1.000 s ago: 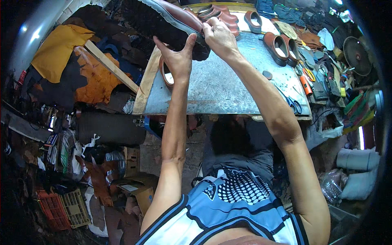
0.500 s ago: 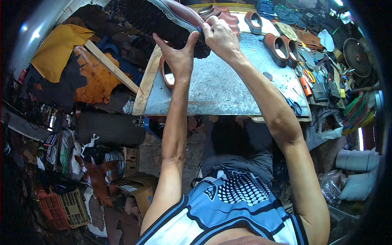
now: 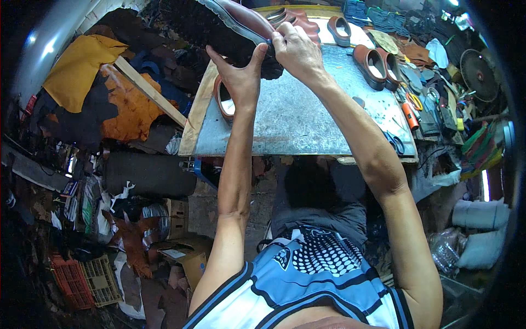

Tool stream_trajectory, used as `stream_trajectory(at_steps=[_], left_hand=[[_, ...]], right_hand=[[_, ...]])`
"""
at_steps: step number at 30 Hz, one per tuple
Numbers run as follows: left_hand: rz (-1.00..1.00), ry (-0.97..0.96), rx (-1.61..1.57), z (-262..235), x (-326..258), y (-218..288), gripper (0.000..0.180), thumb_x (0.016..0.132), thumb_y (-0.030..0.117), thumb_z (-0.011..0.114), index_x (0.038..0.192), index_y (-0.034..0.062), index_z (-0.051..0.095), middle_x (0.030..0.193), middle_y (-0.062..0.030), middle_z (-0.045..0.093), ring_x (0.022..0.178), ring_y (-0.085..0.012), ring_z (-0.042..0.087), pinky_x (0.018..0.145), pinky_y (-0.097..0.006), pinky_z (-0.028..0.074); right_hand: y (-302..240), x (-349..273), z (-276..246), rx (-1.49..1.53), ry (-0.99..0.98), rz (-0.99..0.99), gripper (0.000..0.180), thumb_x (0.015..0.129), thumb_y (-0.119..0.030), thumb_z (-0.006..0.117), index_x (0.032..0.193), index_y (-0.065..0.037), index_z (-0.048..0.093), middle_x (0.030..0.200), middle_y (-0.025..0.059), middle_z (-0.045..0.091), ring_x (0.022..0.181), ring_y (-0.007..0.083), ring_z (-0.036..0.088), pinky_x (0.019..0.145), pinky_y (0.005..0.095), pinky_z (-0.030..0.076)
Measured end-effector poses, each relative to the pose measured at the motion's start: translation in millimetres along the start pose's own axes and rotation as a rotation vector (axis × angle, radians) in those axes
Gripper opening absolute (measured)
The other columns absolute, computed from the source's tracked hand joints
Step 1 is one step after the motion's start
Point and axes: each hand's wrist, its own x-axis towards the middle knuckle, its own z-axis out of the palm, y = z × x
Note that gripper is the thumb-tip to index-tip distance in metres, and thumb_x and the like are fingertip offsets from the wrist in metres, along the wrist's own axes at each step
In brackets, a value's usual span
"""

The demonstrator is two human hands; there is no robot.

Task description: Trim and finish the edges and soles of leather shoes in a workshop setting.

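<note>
Held up above the far left of the table is a shoe with a reddish-brown upper, its thick black sole turned toward me. My left hand holds it from below, thumb against the sole's edge and fingers spread behind or under the sole. My right hand has its thumb and forefinger pinched at the shoe's near end, beside the left thumb. A tiny bluish spot shows at the pinch; I cannot tell what it is. Partly behind my left wrist, a brown clog stands on the table.
The metal-topped table has a wooden edge. On it are a pair of brown clogs, a single clog and more brown shoes behind. Scissors and an orange cylinder lie at right. Leather pieces are heaped at left.
Almost nothing differs. The shoe and both hands keep the same place and grip; the whole view has shifted very slightly.
</note>
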Motion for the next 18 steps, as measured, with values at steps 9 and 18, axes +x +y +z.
stream_trajectory(at_steps=[9, 18], left_hand=[[0.006, 0.001, 0.005, -1.1, -0.1, 2.6, 0.131, 0.069, 0.052, 0.085, 0.149, -0.0121, 0.002, 0.148, -0.0372, 0.025, 0.141, -0.0391, 0.030, 0.118, -0.040, 0.021], [-0.050, -0.004, -0.023, -3.7, -4.9, -1.3, 0.127, 0.073, 0.047, 0.085, 0.148, -0.0135, 0.002, 0.146, -0.0361, 0.028, 0.138, -0.0372, 0.033, 0.116, -0.039, 0.024]], right_hand=[[1.9, 4.2, -8.9, 0.166, -0.025, 0.032, 0.046, 0.096, -0.046, 0.052, 0.113, -0.004, 0.061, 0.104, 0.0217, 0.064, 0.092, 0.0356, 0.067, 0.082, 0.0443, 0.051], [21.9, 9.9, -0.6, 0.235, -0.157, 0.037, 0.073, 0.080, -0.063, 0.068, 0.118, -0.001, 0.061, 0.109, 0.0245, 0.061, 0.103, 0.0350, 0.064, 0.086, 0.0432, 0.051]])
